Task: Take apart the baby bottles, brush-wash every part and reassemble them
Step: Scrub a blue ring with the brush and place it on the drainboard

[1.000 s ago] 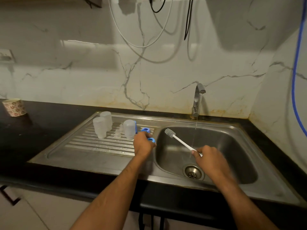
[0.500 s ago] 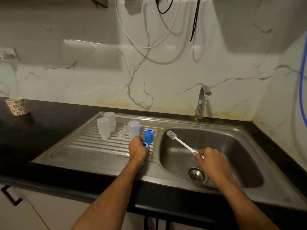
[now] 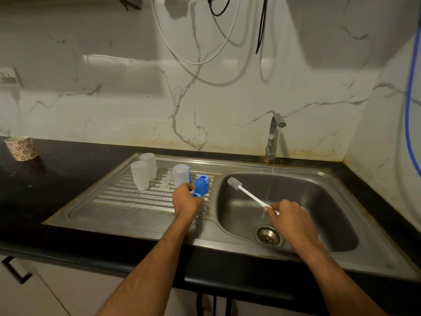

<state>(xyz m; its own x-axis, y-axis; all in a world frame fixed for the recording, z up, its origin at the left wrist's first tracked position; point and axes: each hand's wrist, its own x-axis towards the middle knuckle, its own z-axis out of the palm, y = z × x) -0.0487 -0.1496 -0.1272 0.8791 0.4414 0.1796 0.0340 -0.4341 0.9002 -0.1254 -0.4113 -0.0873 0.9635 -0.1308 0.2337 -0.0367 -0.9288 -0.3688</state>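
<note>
Standing on the drainboard [image 3: 109, 201] near its right edge, beside the basin [image 3: 319, 201], are the loose bottle parts. Two clear bottles [image 3: 144, 171] stand mouth-down toward the back left corner of the ribs; a third clear piece [image 3: 181, 175] stands just left of the blue parts. Small clear teats [image 3: 166, 182] lie between them. A blue cap [image 3: 201, 185] stands dome-up, with a blue ring [image 3: 206, 177] behind it and another ring [image 3: 197, 195] at the fingertips.

Judgement: pieces sit inverted on the ribs so water runs off toward the basin; the blue group is kept at the basin edge for the shortest reach to the tap [image 3: 274, 133].

Left hand [image 3: 185, 201]: fingers curled down over the near ring, touching or pinching it. Whether the ring is off the steel, cannot tell. Thumb tip close beside the cap.

Right hand [image 3: 287, 215]: closed round the handle of the brush [image 3: 248, 196], held over the basin. Bristle head points up and left, toward the drainboard, clear of the thin stream falling from the tap. Hands are well apart, one on each side of the basin's left rim.

Judgement: brush is parked ready while the left fetches the next part; washing stage, reassembly not begun.

Outward: drain [image 3: 267, 236] at the basin's near side; dark worktop [image 3: 57, 179] around the sink; patterned cup [image 3: 21, 148] at its far left edge.
</note>
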